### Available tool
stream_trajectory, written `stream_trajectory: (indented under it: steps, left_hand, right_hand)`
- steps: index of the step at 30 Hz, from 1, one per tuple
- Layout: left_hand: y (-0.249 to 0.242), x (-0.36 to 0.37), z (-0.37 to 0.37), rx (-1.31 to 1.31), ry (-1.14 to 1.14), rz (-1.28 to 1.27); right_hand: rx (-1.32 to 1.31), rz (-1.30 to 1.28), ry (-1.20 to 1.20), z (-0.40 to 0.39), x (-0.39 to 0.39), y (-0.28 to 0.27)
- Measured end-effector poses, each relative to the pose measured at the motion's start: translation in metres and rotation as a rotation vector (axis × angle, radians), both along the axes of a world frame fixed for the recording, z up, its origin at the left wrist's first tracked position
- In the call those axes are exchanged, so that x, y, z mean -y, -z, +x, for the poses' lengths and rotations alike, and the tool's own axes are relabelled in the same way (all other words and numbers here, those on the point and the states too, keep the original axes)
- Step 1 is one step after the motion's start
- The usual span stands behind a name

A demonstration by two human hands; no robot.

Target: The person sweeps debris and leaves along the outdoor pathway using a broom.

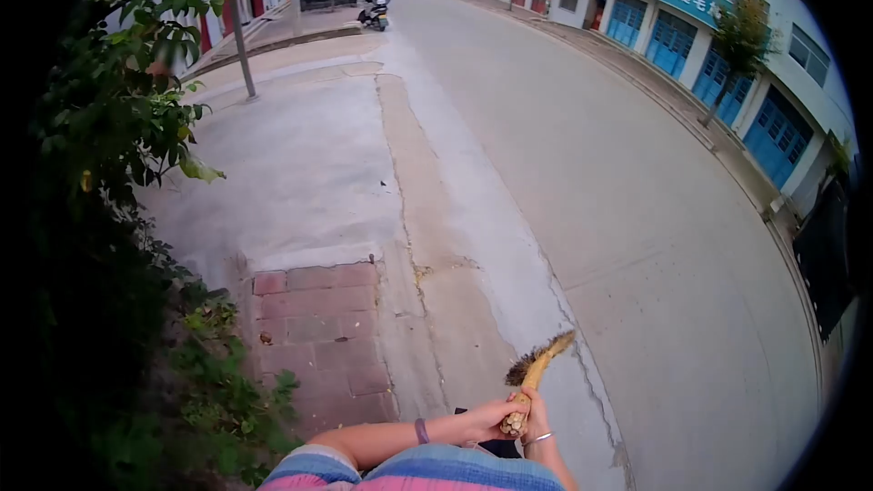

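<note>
Both hands meet low in the middle of the view, wrapped around the bound end of a straw broom (536,373). The left hand (486,420) comes in from the lower left with its fingers curled over the handle, and a purple band (421,430) sits on that wrist. The right hand (536,418) closes on the handle from the other side, pressed against the left, with a thin silver bangle (538,439) on its wrist. The 2 hands grip the same short stretch of handle, so they touch each other.

The broom rises from the hands and points up and to the right. Its yellow stalks bend near the top, and a dark frayed tuft sits just below the tip. The head of the broom is off the ground, over the pale concrete strip (436,245) at the edge of the road (637,182).

A striped garment in pink and blue (409,473) fills the bottom edge below the arms. To the left lies a patch of red brick paving (318,327), and past it a mass of green bushes (127,173). Buildings with blue doors (718,45) line the far side of the road. A parked scooter (374,15) stands far up the street near a pole (242,45).
</note>
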State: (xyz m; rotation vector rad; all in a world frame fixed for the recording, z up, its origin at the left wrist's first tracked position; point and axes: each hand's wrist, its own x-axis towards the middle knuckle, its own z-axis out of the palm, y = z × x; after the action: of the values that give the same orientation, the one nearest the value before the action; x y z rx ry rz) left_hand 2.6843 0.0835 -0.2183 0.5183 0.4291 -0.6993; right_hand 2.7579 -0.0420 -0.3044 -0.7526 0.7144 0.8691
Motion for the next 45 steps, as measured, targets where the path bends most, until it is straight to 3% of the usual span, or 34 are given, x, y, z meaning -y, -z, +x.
stream_trajectory:
  steps: [2, 5, 11, 13, 15, 22, 29, 32, 36, 39, 41, 45]
  left_hand:
    - [0.001, -0.009, 0.024, -0.007, -0.027, -0.033]
    - [0.016, -0.028, 0.061, -0.049, -0.131, -0.070]
    - [0.085, -0.050, 0.228, 0.075, -0.220, -0.024]
    - [0.105, -0.049, 0.292, 0.074, -0.267, -0.040]
    - [0.093, -0.067, 0.341, 0.043, -0.326, -0.005]
    - [0.115, -0.174, 0.471, 0.016, -0.493, -0.080]
    - [0.185, -0.315, 0.683, 0.062, -0.356, -0.113]
    - [0.157, -0.383, 0.769, 0.016, -0.287, -0.066]
    - [0.161, -0.440, 0.855, -0.079, -0.294, -0.022]
    - [0.182, -0.487, 0.930, -0.106, -0.468, -0.094]
    - [0.197, -0.514, 0.974, -0.142, -0.557, -0.130]
    - [0.186, -0.574, 1.075, -0.095, -0.718, -0.080]
  right_hand:
    - [0.020, -0.050, 0.020, 0.019, -0.013, -0.020]
    - [0.091, -0.115, -0.071, 0.066, -0.029, 0.011]
    - [0.099, 0.018, -0.288, 0.248, -0.064, 0.094]
    - [0.112, 0.044, -0.330, 0.309, -0.076, 0.095]
    - [0.093, 0.064, -0.329, 0.370, -0.103, 0.110]
    - [0.102, 0.005, -0.446, 0.522, -0.218, 0.122]
    - [0.047, 0.100, -0.447, 0.722, -0.361, 0.168]
    - [-0.020, 0.096, -0.429, 0.800, -0.407, 0.168]
    - [-0.033, 0.083, -0.373, 0.887, -0.461, 0.180]
    - [-0.030, -0.038, -0.406, 0.961, -0.520, 0.180]
    - [-0.013, 0.020, -0.502, 1.016, -0.554, 0.206]
    - [0.027, -0.013, -0.636, 1.116, -0.636, 0.199]
